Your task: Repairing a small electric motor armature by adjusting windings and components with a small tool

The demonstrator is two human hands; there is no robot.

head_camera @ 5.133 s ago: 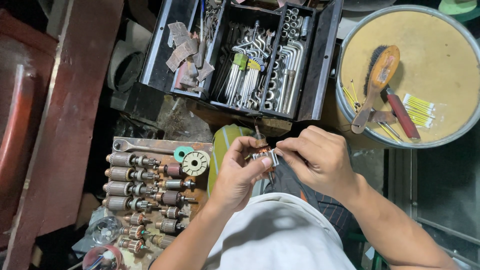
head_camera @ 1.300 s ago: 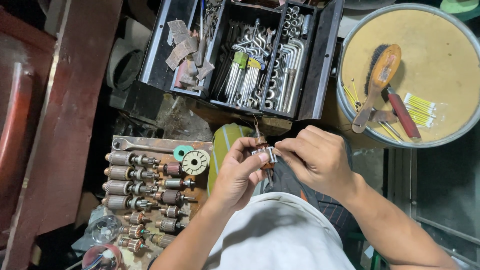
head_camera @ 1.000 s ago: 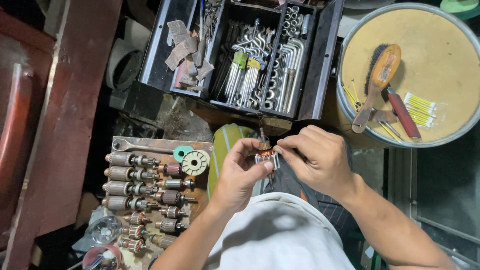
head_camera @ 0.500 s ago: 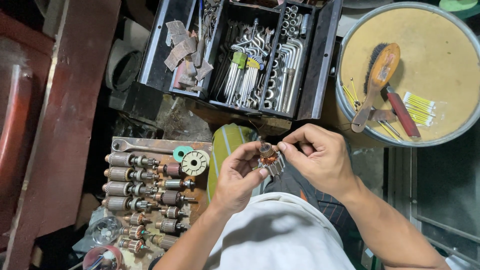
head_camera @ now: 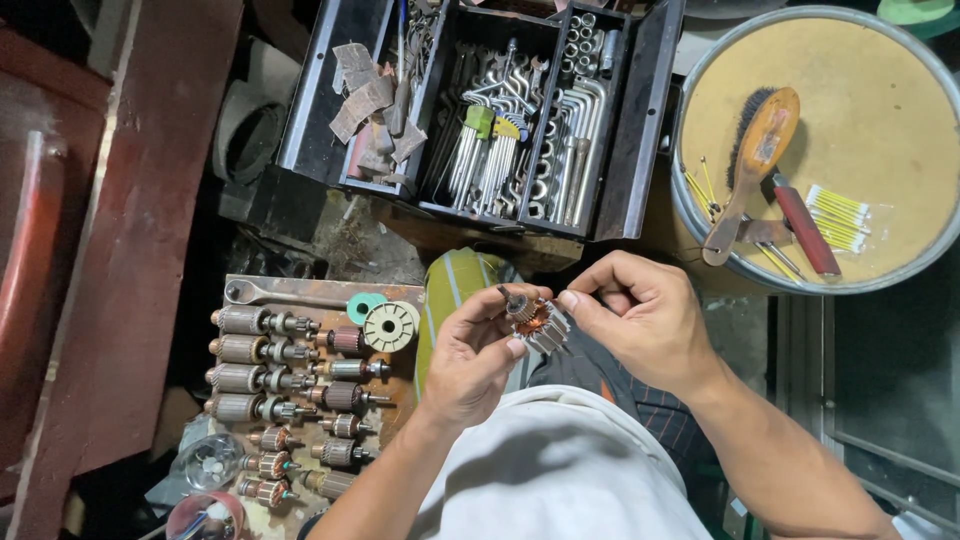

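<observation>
Copper-wound armature (head_camera: 535, 322) btwn both hands

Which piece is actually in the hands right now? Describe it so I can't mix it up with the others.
Start at the open black toolbox up top and drop straight down to the two hands. The left hand pinches a small motor armature with the right hand at its tip. Unlike the armatures lined on the board, it shows bare copper winding.
</observation>
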